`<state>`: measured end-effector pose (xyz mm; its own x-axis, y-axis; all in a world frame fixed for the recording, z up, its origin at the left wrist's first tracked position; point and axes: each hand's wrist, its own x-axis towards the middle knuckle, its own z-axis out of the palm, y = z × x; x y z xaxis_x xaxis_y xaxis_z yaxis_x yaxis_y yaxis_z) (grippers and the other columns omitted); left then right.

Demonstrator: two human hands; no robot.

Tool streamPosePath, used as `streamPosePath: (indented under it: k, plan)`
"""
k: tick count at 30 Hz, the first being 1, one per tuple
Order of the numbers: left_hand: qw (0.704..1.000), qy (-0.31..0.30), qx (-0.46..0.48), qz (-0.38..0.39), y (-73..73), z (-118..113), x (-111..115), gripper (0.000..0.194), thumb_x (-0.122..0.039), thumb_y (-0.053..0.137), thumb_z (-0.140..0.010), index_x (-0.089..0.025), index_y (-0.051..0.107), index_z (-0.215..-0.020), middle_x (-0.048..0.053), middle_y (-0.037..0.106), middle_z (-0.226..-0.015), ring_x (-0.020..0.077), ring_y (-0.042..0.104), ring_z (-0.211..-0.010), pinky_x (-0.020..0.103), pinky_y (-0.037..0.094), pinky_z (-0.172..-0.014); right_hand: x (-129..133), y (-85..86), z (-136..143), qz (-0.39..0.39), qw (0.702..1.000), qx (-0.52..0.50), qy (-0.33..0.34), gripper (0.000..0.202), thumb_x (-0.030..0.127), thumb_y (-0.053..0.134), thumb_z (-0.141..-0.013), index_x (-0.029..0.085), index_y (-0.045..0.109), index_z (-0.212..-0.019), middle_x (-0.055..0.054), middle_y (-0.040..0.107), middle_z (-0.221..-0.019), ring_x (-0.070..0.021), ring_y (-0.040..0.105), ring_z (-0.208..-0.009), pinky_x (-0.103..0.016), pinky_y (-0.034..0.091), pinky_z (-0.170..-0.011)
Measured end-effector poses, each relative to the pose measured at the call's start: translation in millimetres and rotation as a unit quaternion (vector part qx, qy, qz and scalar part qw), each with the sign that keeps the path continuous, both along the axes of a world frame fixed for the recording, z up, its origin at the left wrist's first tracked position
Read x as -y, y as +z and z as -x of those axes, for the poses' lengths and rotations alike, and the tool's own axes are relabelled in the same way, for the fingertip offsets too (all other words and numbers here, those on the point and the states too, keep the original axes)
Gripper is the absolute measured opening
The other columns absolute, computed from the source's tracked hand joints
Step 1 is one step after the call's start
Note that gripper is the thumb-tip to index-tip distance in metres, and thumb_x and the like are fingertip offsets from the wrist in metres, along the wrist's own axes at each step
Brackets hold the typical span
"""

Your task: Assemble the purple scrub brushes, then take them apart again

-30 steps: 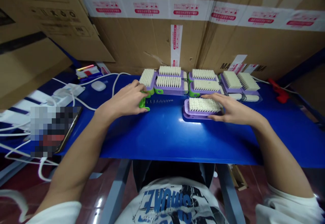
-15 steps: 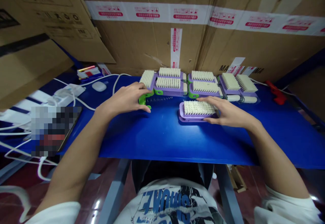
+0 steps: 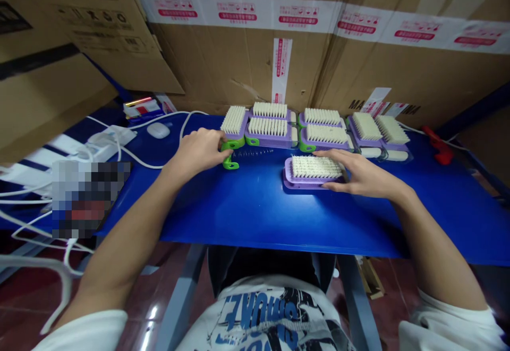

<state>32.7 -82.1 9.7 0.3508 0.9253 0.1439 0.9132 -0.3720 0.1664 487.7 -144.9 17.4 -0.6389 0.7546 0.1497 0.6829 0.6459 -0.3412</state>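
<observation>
Gripping the purple brush [image 3: 316, 168] by its right end, parallel to the worktop's [image 3: 239, 218] front edge, the right hand [image 3: 362, 174] is facing the left hand [image 3: 199, 151], whose fingers are pinching a green piece [image 3: 230, 165].

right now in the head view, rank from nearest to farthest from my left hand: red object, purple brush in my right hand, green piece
1. Green piece, right at your left hand.
2. Purple brush, to the right, in your right hand.
3. Red object, at the far right.
</observation>
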Motion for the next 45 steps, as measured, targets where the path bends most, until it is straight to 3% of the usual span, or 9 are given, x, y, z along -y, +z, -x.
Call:
streamPosePath:
  k: [5,11,19,24,29,34,39,42,45]
  plan:
    - [0.998,-0.049,0.02,-0.038,-6.6,-9,-2,0.032,-0.034,0.069,-0.097,-0.027,0.086,-0.124,0.011,0.086,-0.114,0.0334,0.079,-0.105,0.049,0.064,-0.092,0,1.7,0,0.004,1.0,-0.008,0.005,0.077,0.061,0.081,-0.098,0.026,0.063,-0.164,-0.014,0.072,-0.16,-0.0401,0.072,-0.145,-0.063,0.061,-0.124]
    - [0.981,-0.161,0.008,-0.106,-3.3,-20,-8,0.029,-0.021,0.062,-0.104,-0.024,0.089,-0.095,0.016,0.079,-0.106,0.0396,0.066,-0.124,0.059,0.061,-0.102,0,2.8,1,0.007,1.0,-0.016,0.006,0.077,0.062,0.081,-0.098,0.024,0.064,-0.162,-0.015,0.073,-0.159,-0.0402,0.073,-0.144,-0.063,0.061,-0.123]
    - [0.977,-0.183,0.014,-0.111,-4.7,-14,-18,0.033,-0.025,0.059,-0.108,-0.024,0.089,-0.093,0.016,0.075,-0.11,0.0382,0.065,-0.123,0.06,0.06,-0.101,2,-6.5,17,0.004,0.999,-0.04,0.001,0.082,0.071,0.08,-0.098,0.024,0.063,-0.164,-0.017,0.074,-0.156,-0.0413,0.074,-0.139,-0.062,0.062,-0.118]
    - [0.96,-0.225,0.1,-0.136,0.6,-36,5,0.039,-0.051,0.062,-0.114,-0.026,0.085,-0.133,0.016,0.076,-0.125,0.04,0.065,-0.127,0.065,0.058,-0.11,6,-14.7,34,0.009,0.998,-0.046,0.039,0.09,0.07,0.083,-0.096,0.034,0.052,-0.173,-0.013,0.067,-0.167,-0.0423,0.067,-0.149,-0.07,0.052,-0.128]
    - [0.913,-0.362,0.18,-0.058,-19.6,-83,45,0.102,-0.073,0.078,-0.1,-0.025,0.039,-0.18,0.021,0.062,-0.163,0.0404,0.065,-0.145,0.058,0.057,-0.122,11,-27.2,52,0.0,0.996,-0.086,0.027,0.104,0.065,0.088,-0.094,0.032,0.04,-0.18,-0.017,0.059,-0.172,-0.0428,0.061,-0.157,-0.07,0.052,-0.13]
    - [0.937,-0.324,0.12,-0.047,-37.3,-99,57,0.092,-0.051,0.082,-0.1,-0.017,0.042,-0.175,0.023,0.071,-0.149,0.0411,0.073,-0.13,0.057,0.064,-0.108,9,-20.2,40,0.055,0.996,-0.068,0.023,0.103,0.052,0.097,-0.086,0.027,0.049,-0.174,-0.018,0.061,-0.171,-0.0427,0.062,-0.157,-0.067,0.051,-0.131]
    - [0.919,-0.328,0.207,-0.07,-14.7,-100,67,0.077,-0.056,0.085,-0.099,-0.019,0.057,-0.16,0.02,0.074,-0.147,0.0384,0.074,-0.131,0.055,0.062,-0.112,13,7.7,22,0.05,0.988,-0.138,0.042,0.077,0.065,0.096,-0.085,0.026,0.072,-0.147,-0.012,0.078,-0.147,-0.0379,0.075,-0.135,-0.056,0.06,-0.122]
    - [0.909,-0.302,0.281,-0.066,-0.1,-98,73,0.077,-0.057,0.09,-0.095,-0.02,0.063,-0.157,0.017,0.076,-0.148,0.0347,0.075,-0.13,0.052,0.058,-0.119,18,15.0,26,-0.014,0.975,-0.213,0.059,0.068,0.066,0.093,-0.09,0.031,0.072,-0.144,-0.011,0.073,-0.152,-0.0374,0.069,-0.144,-0.059,0.054,-0.127]
    - [0.901,-0.257,0.347,0.043,3.9,-95,71,0.077,-0.06,0.096,-0.087,-0.018,0.072,-0.147,0.011,0.082,-0.129,0.026,0.078,-0.105,0.038,0.065,-0.096,21,10.5,35,-0.097,0.95,-0.281,0.099,0.074,0.062,0.103,-0.08,0.034,0.07,-0.14,-0.011,0.071,-0.146,-0.0361,0.069,-0.14,-0.059,0.057,-0.122]
